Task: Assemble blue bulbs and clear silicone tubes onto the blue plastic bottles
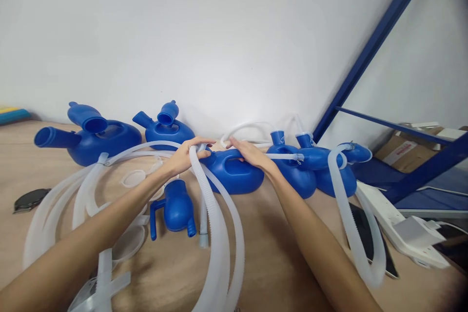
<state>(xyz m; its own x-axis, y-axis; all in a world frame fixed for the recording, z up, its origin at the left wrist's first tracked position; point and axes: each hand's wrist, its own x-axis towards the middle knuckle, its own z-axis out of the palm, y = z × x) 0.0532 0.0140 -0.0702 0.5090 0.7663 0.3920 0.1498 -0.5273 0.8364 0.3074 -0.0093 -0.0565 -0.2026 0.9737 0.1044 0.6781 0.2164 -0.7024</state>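
My left hand is at the left end of a blue bottle lying in the middle, its fingers curled around a white corrugated hose that hangs toward me. My right hand rests on the right part of the same bottle, its fingers stretched out over the handle. In front of my left hand lies a small blue spouted piece with a side handle. More translucent hoses lie coiled at the left, beneath my left forearm.
Two blue bottles with spouts stand at the left, others at the right with a looped hose. Clear round lids, a black watch-like object, a tablet, a power strip and a blue rack surround them.
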